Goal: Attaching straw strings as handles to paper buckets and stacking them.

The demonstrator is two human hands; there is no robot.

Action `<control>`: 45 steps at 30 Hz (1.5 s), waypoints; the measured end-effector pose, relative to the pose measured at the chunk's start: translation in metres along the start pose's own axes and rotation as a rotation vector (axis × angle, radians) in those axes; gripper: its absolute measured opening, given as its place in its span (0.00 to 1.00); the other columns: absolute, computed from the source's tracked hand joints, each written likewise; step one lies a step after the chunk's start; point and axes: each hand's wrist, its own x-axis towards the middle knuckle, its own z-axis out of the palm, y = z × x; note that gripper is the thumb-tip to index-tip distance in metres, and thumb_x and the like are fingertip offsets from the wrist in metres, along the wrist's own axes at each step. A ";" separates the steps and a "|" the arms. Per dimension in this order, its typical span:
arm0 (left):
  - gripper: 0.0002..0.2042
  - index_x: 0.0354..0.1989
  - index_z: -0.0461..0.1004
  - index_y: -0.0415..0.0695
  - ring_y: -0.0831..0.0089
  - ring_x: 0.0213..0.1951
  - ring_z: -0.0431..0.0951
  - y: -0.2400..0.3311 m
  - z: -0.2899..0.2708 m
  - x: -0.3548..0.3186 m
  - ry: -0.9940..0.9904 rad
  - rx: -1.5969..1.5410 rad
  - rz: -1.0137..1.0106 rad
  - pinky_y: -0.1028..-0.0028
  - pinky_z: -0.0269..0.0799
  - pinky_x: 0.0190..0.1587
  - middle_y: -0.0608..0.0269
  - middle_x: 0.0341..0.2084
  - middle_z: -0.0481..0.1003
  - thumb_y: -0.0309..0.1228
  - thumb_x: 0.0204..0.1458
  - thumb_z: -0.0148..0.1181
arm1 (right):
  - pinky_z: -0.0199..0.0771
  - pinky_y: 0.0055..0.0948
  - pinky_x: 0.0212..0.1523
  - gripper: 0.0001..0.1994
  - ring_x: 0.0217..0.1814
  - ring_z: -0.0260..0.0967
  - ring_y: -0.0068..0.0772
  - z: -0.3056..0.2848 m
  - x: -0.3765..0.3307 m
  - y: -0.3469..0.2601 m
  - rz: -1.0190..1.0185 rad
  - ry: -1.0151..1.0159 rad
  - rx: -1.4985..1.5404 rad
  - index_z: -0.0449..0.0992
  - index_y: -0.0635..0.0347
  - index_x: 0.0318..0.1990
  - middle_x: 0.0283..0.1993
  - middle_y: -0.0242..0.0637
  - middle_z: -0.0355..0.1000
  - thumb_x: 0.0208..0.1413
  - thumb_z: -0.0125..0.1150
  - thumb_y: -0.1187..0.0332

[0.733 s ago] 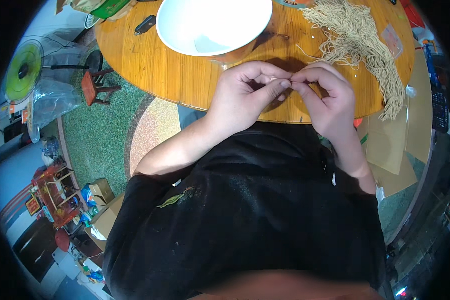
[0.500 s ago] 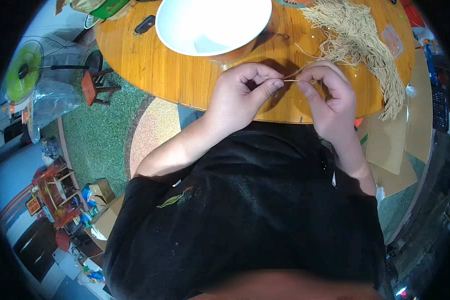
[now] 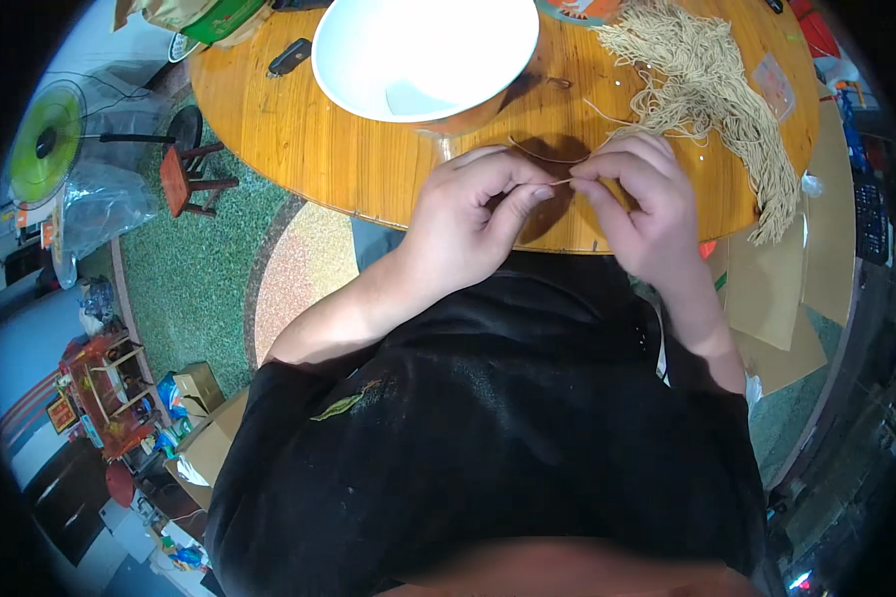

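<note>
My left hand [image 3: 468,214] and my right hand [image 3: 642,204] are held close together over the near edge of a round wooden table [image 3: 299,129]. Both pinch a thin tan string [image 3: 560,182] between thumb and fingertips. A loop of the string curves back over the table toward a big white bowl [image 3: 423,50]. A pile of the same tan strings [image 3: 707,90] lies spread on the table to the right of my right hand.
A small dark object [image 3: 289,57] lies left of the bowl. A green fan [image 3: 45,144] and a small red stool [image 3: 184,179] stand on the green floor to the left. Cardboard sheets [image 3: 777,289] lie at the right. Boxes and clutter sit lower left.
My hands have drawn slightly apart, so a short length of string now shows between the fingertips. Both stay over the table's near edge.
</note>
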 end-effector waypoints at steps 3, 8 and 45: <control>0.03 0.39 0.82 0.38 0.58 0.32 0.83 0.000 -0.013 -0.007 0.003 0.171 0.088 0.65 0.76 0.34 0.54 0.31 0.81 0.24 0.63 0.68 | 0.75 0.42 0.47 0.04 0.42 0.79 0.47 -0.014 0.002 0.030 -0.076 -0.072 -0.149 0.84 0.60 0.36 0.37 0.39 0.80 0.57 0.73 0.71; 0.02 0.39 0.82 0.38 0.60 0.30 0.81 0.004 -0.035 -0.022 0.035 0.248 0.058 0.67 0.75 0.34 0.55 0.29 0.79 0.24 0.63 0.69 | 0.76 0.39 0.51 0.06 0.47 0.79 0.45 -0.042 0.003 0.084 -0.002 -0.178 -0.259 0.86 0.63 0.41 0.42 0.40 0.83 0.60 0.72 0.71; 0.13 0.39 0.82 0.41 0.59 0.34 0.86 0.039 -0.080 -0.012 -0.199 0.657 0.557 0.64 0.82 0.34 0.59 0.35 0.84 0.28 0.46 0.74 | 0.81 0.22 0.41 0.08 0.38 0.78 0.20 0.040 0.005 -0.061 0.715 -0.304 1.041 0.81 0.67 0.49 0.40 0.36 0.82 0.64 0.69 0.80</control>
